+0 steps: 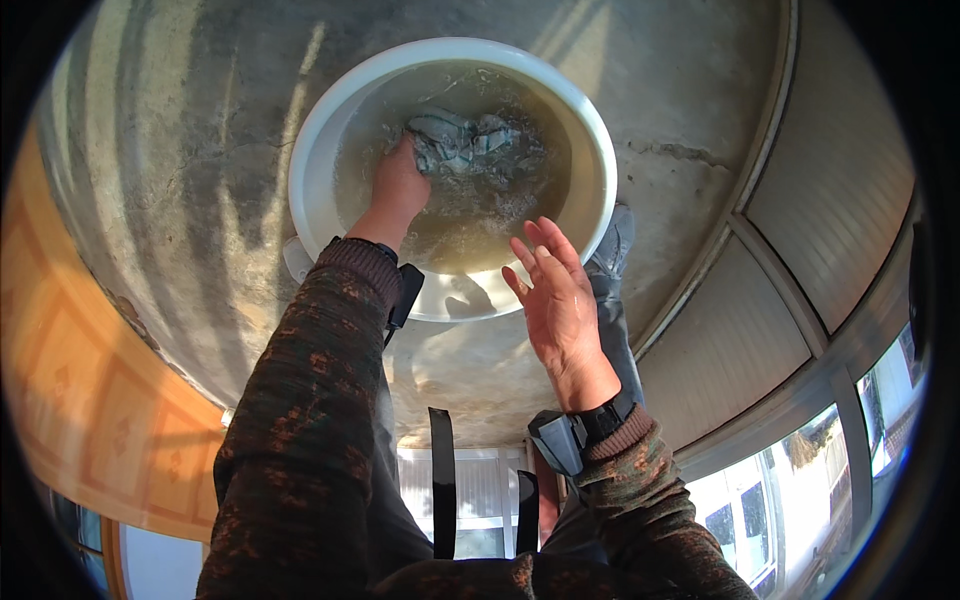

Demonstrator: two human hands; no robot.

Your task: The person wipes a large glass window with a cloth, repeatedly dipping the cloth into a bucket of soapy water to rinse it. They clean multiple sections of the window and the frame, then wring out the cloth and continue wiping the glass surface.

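Observation:
A large white basin [313, 126] of cloudy, brownish water [469, 244] stands on the floor before me. Partly under the water lies a crumpled pale cloth [450, 131] with dark green stripes. My left hand [401, 180] reaches into the basin and grips the cloth's left edge; its fingertips are hidden by the cloth and water. Over the near right rim, my right hand [556, 307] is raised, wet, with fingers apart and nothing in it. Ripples and bubbles surround the cloth.
Shoes, one of them grey [616, 240], flank the basin. The concrete floor [682, 82] has a crack [686, 154] to the right. A panelled wall with windows [795, 480] curves along the right side. Orange-brown panelling [97, 375] runs along the left. Dark straps [442, 480] hang below my chest.

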